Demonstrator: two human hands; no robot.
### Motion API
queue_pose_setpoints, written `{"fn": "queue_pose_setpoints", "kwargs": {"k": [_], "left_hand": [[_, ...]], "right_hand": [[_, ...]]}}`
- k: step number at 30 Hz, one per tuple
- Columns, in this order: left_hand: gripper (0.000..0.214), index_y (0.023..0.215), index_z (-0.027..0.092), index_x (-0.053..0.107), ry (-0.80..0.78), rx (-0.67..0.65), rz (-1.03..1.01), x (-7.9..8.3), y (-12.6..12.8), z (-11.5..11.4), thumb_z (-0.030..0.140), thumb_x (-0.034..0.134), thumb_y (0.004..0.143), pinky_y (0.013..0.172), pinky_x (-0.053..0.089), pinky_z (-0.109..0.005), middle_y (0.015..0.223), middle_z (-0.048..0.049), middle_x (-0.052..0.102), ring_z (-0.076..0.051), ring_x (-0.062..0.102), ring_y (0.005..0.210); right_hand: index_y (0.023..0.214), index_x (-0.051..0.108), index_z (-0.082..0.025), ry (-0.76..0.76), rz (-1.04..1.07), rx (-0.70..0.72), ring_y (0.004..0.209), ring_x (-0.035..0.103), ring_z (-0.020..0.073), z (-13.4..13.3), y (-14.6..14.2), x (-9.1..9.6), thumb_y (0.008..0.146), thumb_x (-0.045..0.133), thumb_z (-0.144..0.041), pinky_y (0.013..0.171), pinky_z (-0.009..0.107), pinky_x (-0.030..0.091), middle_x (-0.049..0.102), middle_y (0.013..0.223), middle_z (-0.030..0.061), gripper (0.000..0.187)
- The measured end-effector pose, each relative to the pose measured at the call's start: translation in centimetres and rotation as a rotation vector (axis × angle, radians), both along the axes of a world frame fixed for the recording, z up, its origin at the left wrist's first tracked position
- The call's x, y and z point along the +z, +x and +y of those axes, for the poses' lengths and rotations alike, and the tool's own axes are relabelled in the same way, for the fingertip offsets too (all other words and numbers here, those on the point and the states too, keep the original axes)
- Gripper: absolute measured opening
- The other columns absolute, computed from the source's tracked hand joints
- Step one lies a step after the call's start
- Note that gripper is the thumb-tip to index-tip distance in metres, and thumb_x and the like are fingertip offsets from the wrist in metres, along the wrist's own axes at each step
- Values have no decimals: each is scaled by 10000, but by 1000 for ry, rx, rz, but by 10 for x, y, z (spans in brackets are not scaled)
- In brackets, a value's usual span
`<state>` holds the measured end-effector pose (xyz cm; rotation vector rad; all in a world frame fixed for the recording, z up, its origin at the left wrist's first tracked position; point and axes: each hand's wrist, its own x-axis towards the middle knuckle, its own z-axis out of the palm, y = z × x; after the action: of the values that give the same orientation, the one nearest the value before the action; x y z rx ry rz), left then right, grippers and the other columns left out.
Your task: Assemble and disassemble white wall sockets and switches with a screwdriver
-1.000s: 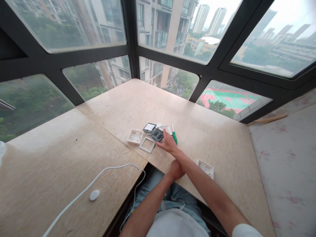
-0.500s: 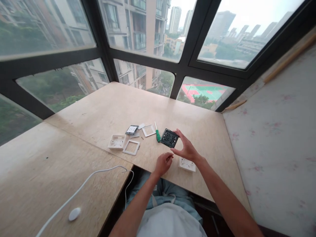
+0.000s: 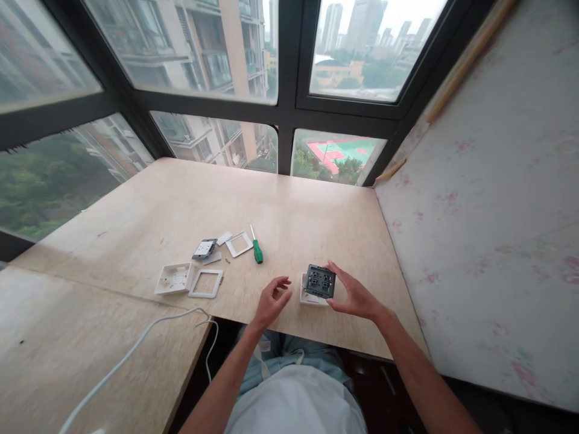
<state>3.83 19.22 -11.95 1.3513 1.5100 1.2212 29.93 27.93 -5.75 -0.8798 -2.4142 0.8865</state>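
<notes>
My right hand (image 3: 355, 293) grips a dark square wall switch module (image 3: 321, 281) by its right edge, thumb below and fingers above. Its face shows two black fittings in a dark frame. Directly under it, partly covered, a white mounting box (image 3: 307, 295) sits on the table; whether the two touch I cannot tell. To the left of that box my left hand (image 3: 271, 303) is raised with fingers loosely bent and thumb apart, and nothing shows in it.
Left on the wooden table (image 3: 316, 211) lie a green-handled screwdriver (image 3: 257, 250), a white frame (image 3: 239, 244), another white frame (image 3: 205, 294), a white-faced switch module (image 3: 205, 248), a small screw (image 3: 227, 261) and a second mounting box (image 3: 174, 279). A white cable (image 3: 136, 343) crosses the front left.
My right hand has brought the switch module down over the mounting box. My left hand has moved left, away from it, and its fingers have spread. The view has turned right.
</notes>
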Motion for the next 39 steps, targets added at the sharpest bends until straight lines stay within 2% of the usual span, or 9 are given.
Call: {"fn": "queue_pose_setpoints", "kwargs": {"k": [3, 6, 8, 11, 14, 19, 27, 33, 39], "left_hand": [[489, 1221, 207, 540, 41, -73, 50, 12, 3, 1, 423, 686, 807, 867, 505, -374, 1225, -110, 604, -229, 607, 1074], [738, 1354, 237, 428, 115, -177, 128, 19, 5, 5, 468, 758, 737, 967, 470, -434, 1369, -135, 490, -279, 488, 1256], [879, 1426, 257, 338, 147, -252, 201, 19, 6, 8, 492, 782, 705, 1055, 406, -488, 1438, -140, 419, -298, 402, 1336], [964, 1475, 274, 264, 152, -345, 300, 15, 7, 13, 511, 782, 698, 1127, 309, -540, 1484, -137, 366, -314, 343, 1377], [961, 1487, 274, 243, 136, -375, 315, 8, 8, 15, 499, 771, 717, 1131, 304, -541, 1486, -138, 369, -317, 347, 1375], [869, 1480, 277, 271, 121, -343, 273, 0, 11, 16, 470, 732, 768, 1123, 320, -523, 1469, -131, 401, -303, 382, 1354], [851, 1486, 273, 274, 130, -358, 266, -1, 14, 23, 475, 715, 786, 1124, 325, -504, 1477, -131, 403, -293, 383, 1360], [835, 1479, 275, 304, 117, -357, 276, -4, 16, 23, 490, 715, 784, 1116, 333, -504, 1466, -129, 427, -293, 405, 1349], [854, 1492, 283, 275, 121, -366, 292, -3, 15, 23, 498, 709, 788, 1107, 344, -504, 1482, -130, 411, -294, 401, 1356]], "right_hand": [[1540, 118, -225, 8, -25, 30, 1353, 424, 292, 0, 4, -6, 747, 694, -243, 1105, 496, 370, 422, 1477, 146, 980], [1537, 132, -228, 22, -36, 69, 1361, 412, 288, 1, 3, -11, 748, 696, -248, 1103, 497, 372, 410, 1488, 144, 971], [1534, 148, -224, 26, -43, 92, 1357, 415, 291, 1, 1, -14, 743, 703, -254, 1099, 500, 376, 415, 1483, 149, 967], [1528, 181, -229, 29, -59, 130, 1359, 409, 298, 1, -2, -21, 744, 708, -277, 1107, 512, 361, 411, 1487, 149, 946], [1525, 193, -250, 50, -59, 170, 1375, 386, 301, 1, -4, -29, 753, 701, -290, 1127, 536, 320, 405, 1494, 135, 925], [1532, 180, -252, 85, -52, 163, 1396, 357, 300, 2, -2, -39, 759, 690, -275, 1147, 553, 277, 399, 1500, 129, 927], [1535, 181, -245, 47, -67, 157, 1394, 362, 295, 7, 2, -39, 770, 678, -267, 1144, 544, 290, 396, 1503, 128, 913], [1540, 172, -248, 7, -74, 192, 1444, 256, 285, 5, 2, -35, 803, 636, -236, 1152, 533, 283, 289, 1560, 111, 871], [1538, 167, -264, -37, -17, 122, 1461, 205, 283, -3, 6, -44, 843, 627, -283, 1155, 537, 277, 207, 1589, 108, 834]]}}
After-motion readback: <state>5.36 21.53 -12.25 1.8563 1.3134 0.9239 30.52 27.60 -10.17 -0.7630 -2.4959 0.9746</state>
